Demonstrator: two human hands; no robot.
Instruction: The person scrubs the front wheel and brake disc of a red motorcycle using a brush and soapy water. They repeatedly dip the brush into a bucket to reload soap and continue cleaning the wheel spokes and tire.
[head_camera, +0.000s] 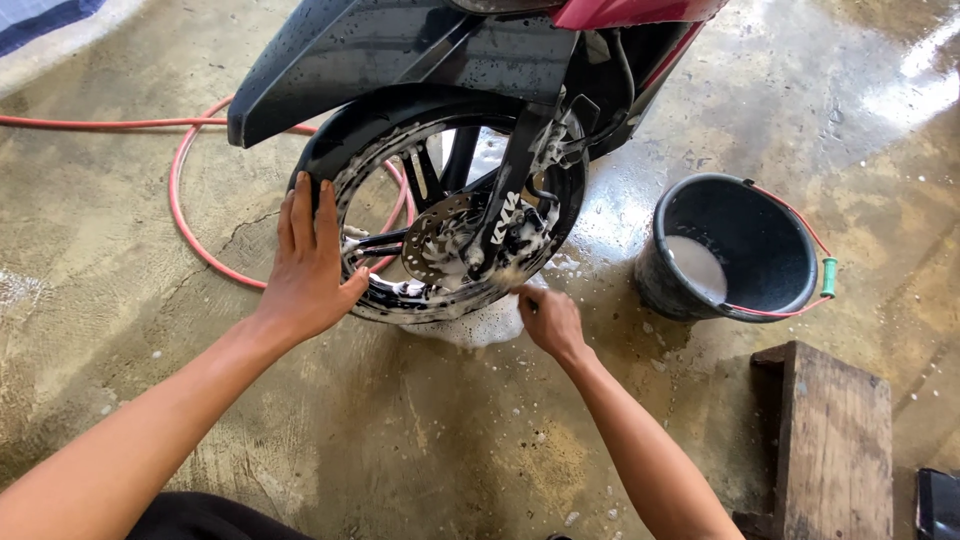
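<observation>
I am watching my left hand (308, 262) pressing flat and open against the soapy black rubber front tyre (322, 160), while my right hand (549, 322) is closing around something hidden at its foamy bottom, near the black plastic bucket (765, 235)

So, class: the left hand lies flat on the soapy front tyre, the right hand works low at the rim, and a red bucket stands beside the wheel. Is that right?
Not quite: the bucket is black, with only a red wire handle, as the head view shows. The rest holds.

Wet concrete floor (400, 440) under wheel (450, 200), bucket (740, 250), hose (190, 220), stool (830, 440)
</observation>
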